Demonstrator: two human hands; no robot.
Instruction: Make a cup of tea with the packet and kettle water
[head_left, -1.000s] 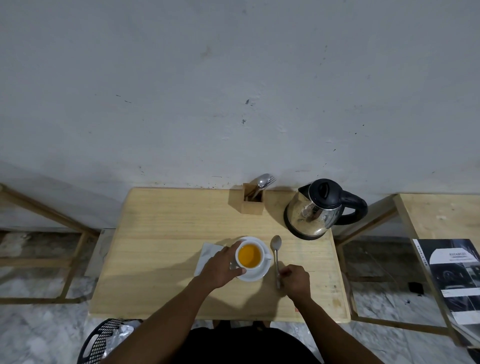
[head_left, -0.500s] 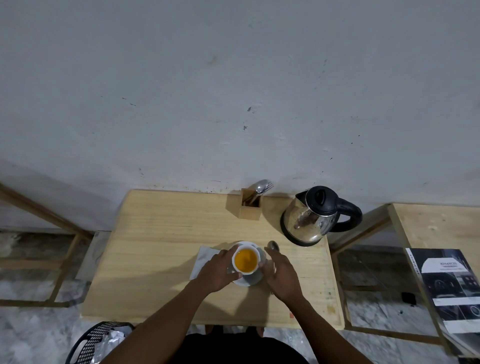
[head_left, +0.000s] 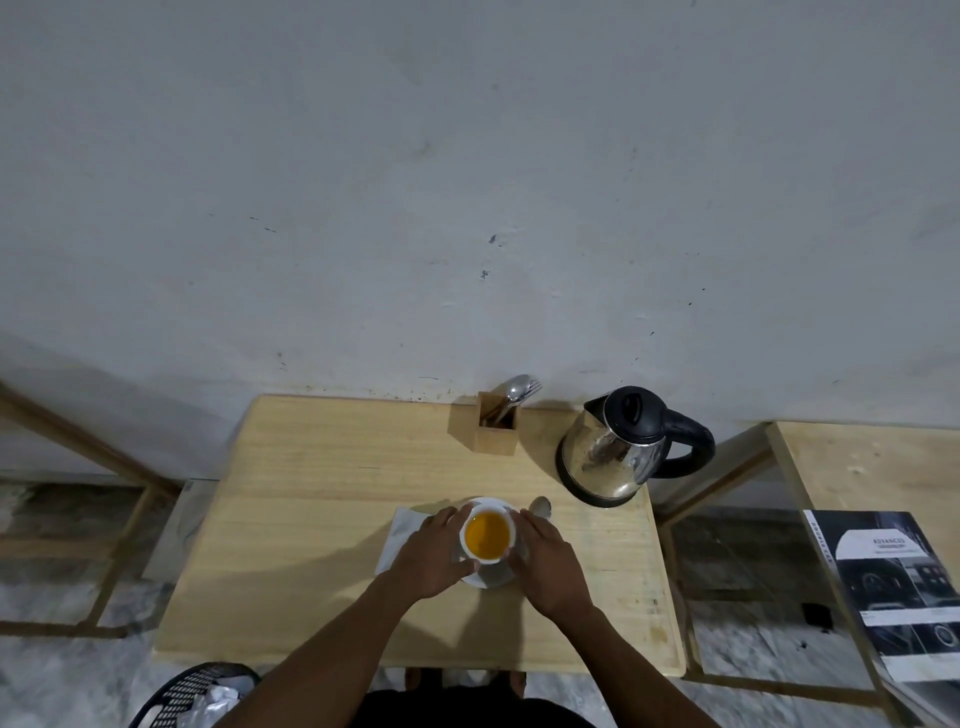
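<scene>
Head view looks down on the table (head_left: 311, 519). The cup (head_left: 487, 561) is at its near middle, over a white saucer (head_left: 485, 502), with amber tea (head_left: 487, 535) close to the rim. Your left hand (head_left: 431, 558) takes the cup's left side and your right hand (head_left: 550, 564) its right. The fingers (head_left: 445, 521) of both are bent round the wall, so you hold it between two palms. I cannot tell whether its foot touches the saucer or sits just clear of it.

Treat the cup as stiff, smooth and breakable, with most of its weight in the liquid. Filled this high, the tea will slop at any tilt or jolt, and the wall is probably hot. No handle shows, so keep to the two-sided hold low on the wall, or take the saucer by its rim and carry both level.

A spoon (head_left: 541, 506) lies just right of the saucer, partly behind your right fingers. A napkin (head_left: 402, 530) pokes out on the left. The kettle (head_left: 613, 452) stands well apart at the far right. The brew looks made, so little seems left to do.
</scene>
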